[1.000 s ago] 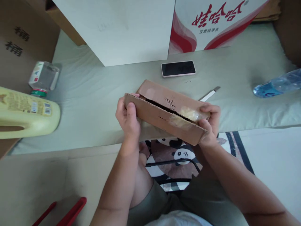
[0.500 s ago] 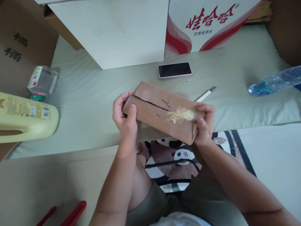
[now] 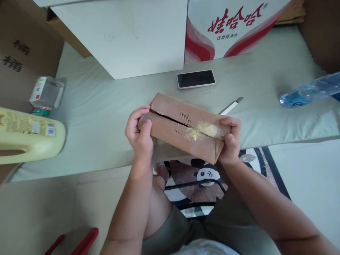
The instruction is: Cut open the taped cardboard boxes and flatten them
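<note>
Between my hands is a small brown cardboard box (image 3: 183, 124), tilted, with a dark gap along its top seam and crumpled yellowish tape near the right end. My left hand (image 3: 140, 131) grips the box's left end, thumb on the top face. On the right end, my right hand (image 3: 231, 140) is closed, fingers over the edge; its thumb is partly hidden. Just behind the box, near my right hand, a white-handled craft knife (image 3: 230, 107) lies on the pale green cloth (image 3: 101, 134). A smartphone (image 3: 196, 79) rests farther back, screen dark.
A large white box (image 3: 119, 39) and a white-and-red carton (image 3: 223, 32) stand at the back. To the left are a clear bottle (image 3: 49, 94) and a yellow jug (image 3: 34, 136); to the right lies a water bottle (image 3: 305, 94). Red handles (image 3: 85, 242) show at lower left.
The gap along the box's top seam has widened, and the tape patch is parting into two pieces. Both hands keep their grip on the ends. The view has shifted slightly.
</note>
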`<move>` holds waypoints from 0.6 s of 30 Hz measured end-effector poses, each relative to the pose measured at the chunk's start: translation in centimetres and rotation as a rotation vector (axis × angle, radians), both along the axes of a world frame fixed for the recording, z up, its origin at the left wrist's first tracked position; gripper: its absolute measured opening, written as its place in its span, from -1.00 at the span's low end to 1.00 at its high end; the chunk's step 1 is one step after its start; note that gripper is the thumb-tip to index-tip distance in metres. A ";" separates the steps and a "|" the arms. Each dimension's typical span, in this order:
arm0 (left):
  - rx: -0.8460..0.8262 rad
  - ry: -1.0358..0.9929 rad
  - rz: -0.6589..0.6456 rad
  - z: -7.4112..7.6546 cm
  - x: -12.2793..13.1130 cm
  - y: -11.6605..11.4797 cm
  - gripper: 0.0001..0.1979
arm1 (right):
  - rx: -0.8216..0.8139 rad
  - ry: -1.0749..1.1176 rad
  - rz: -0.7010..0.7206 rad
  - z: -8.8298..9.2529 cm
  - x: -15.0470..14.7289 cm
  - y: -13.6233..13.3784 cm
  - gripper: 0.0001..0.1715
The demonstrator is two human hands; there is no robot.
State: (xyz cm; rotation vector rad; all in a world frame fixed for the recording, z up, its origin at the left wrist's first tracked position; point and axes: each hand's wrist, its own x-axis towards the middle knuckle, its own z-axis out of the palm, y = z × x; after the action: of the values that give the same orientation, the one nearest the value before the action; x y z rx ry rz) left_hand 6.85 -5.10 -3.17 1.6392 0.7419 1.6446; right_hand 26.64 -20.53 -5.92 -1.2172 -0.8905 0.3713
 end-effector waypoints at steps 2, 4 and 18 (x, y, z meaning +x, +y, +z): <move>-0.005 0.011 0.001 0.1 0.0 -0.1 -0.73 | 0.041 0.008 0.001 0.2 -0.2 0.0 -0.67; -0.013 0.022 0.008 0.2 0.0 -0.1 -0.74 | 0.063 0.016 -0.005 0.5 -0.3 0.0 -0.70; -0.053 -0.043 0.007 0.0 0.1 -0.3 -0.86 | 0.048 0.042 -0.007 1.0 -0.4 0.1 -0.72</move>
State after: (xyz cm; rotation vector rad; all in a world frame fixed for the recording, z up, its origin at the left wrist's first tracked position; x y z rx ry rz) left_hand 7.00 -5.45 -3.22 1.5613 0.7646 1.6462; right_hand 26.20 -20.46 -4.94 -1.1642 -0.8540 0.3672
